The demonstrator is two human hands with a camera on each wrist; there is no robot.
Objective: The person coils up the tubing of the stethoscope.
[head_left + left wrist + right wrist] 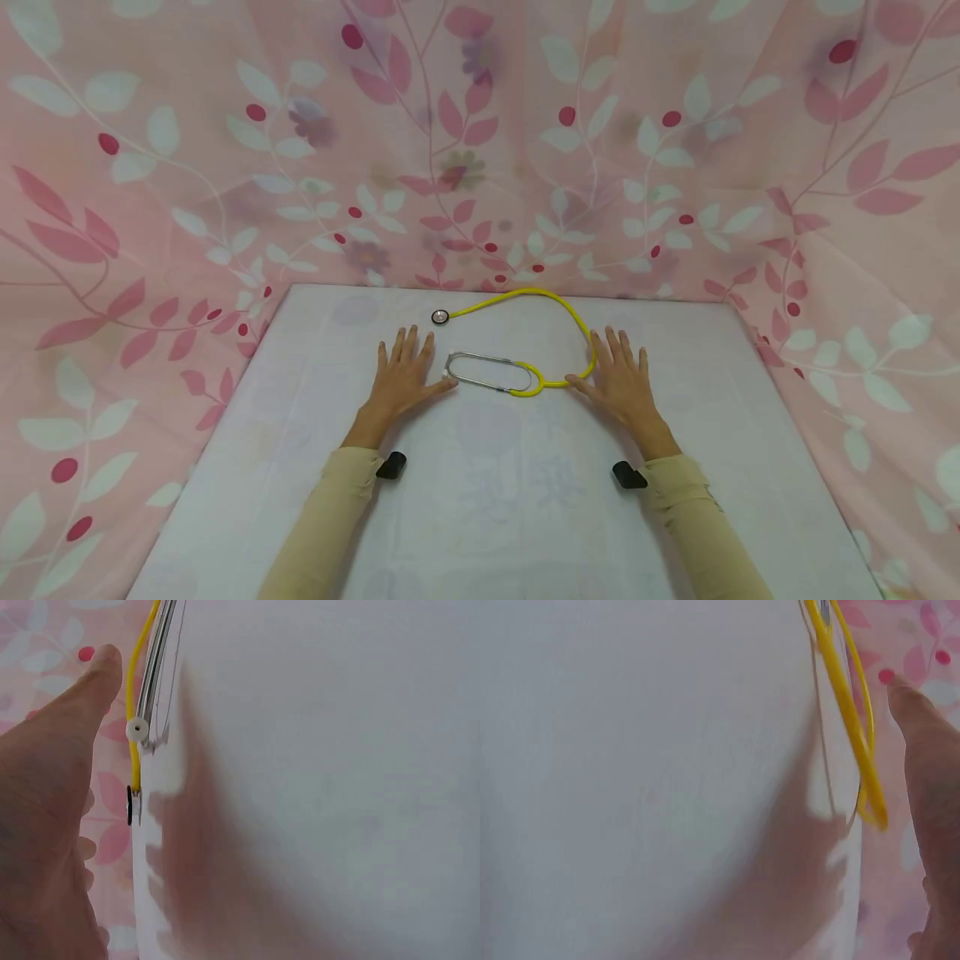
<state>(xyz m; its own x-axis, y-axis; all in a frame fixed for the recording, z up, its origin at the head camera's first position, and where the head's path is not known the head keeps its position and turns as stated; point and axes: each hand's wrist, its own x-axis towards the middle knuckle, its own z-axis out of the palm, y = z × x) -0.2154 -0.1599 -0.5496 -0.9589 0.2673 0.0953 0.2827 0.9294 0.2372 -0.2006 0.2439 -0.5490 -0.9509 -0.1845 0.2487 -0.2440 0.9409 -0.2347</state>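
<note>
A stethoscope with yellow tubing [558,301] lies on the white-covered table, its tube bent in a wide loop. Its round chest piece [440,317] is at the far left end, and the metal ear tubes [480,387] point left. My left hand [402,380] hovers with fingers spread, its thumb close to the ear tips; the left wrist view shows a white ear tip [137,729] beyond that thumb. On the other side my right hand [618,381] is spread too, overlapping the tubing's right bend in the head view. Neither hand grips anything.
The white table [480,517] ends at a pink floral curtain [480,167], which rises behind it and on both sides. Black wrist devices [392,466] sit by the beige sleeves [322,517]. Both wrist views show hand shadows on the cloth.
</note>
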